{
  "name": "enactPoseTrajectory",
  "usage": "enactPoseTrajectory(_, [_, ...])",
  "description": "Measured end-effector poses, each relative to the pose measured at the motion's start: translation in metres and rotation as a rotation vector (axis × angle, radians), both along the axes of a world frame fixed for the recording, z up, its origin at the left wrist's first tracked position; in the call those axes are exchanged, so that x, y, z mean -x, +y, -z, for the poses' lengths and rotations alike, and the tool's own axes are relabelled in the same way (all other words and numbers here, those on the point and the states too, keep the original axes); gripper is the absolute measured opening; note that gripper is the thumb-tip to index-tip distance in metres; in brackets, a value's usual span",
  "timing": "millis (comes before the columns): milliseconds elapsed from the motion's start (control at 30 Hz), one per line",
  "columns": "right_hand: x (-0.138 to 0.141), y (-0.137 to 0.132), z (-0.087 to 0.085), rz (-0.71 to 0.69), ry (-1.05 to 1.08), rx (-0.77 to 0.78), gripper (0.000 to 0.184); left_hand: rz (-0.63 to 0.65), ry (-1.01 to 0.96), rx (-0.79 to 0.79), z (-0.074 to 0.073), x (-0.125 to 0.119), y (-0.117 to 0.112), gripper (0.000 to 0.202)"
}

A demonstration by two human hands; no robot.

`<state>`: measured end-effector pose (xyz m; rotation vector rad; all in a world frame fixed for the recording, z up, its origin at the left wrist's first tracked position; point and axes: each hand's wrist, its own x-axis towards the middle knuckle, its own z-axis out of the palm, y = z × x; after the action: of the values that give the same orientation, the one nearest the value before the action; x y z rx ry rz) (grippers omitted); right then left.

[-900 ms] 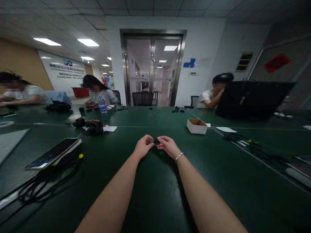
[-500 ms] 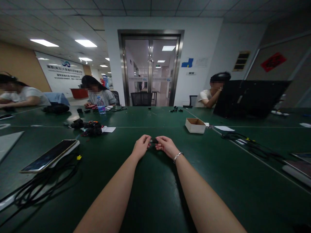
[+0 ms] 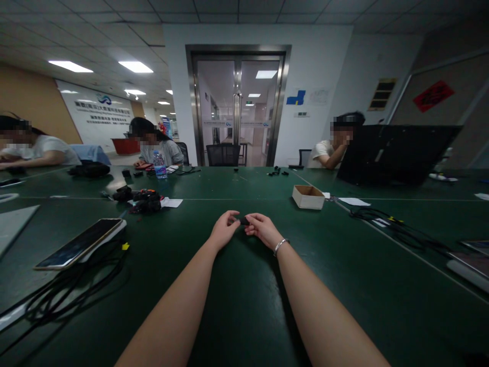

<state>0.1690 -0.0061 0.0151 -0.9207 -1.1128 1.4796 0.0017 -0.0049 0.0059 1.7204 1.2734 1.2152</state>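
— Where to find the small black piece (image 3: 244, 221)?
— Between both hands, over the green table (image 3: 237, 306), pinched in the fingertips of the right hand (image 3: 264, 229).
— And with the left hand (image 3: 222, 229)?
— Just beside, half curled, with thumb and index finger apart; impossible to tell if gripping anything.
— How to judge the handling?
— Probably light and stiff, easy to drop because of smallness. Better to hold by the sides, gently.

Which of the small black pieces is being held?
The small black piece pinched by the right hand, close to the left hand; the other pieces lie farther across the table.
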Motion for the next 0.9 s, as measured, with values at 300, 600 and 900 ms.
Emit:
enactPoseTrajectory(300, [0.0007,0.0010,0.0009,0.007,-0.007,-0.003,0.010,-0.011,-0.002,0.031,0.0048,0.0000,0.0061,0.027])
enactPoseTrajectory(600, [0.0002,-0.0006,-0.0007,-0.001,-0.010,-0.003,0.013,0.022,0.003,-0.003,0.0025,-0.0011,0.0021,0.022])
enactPoseTrajectory(900, [0.0008,-0.0010,-0.0019,0.002,-0.007,0.005,0.011,-0.021,-0.043,-0.024,0.0022,0.0008,0.0025,0.030])
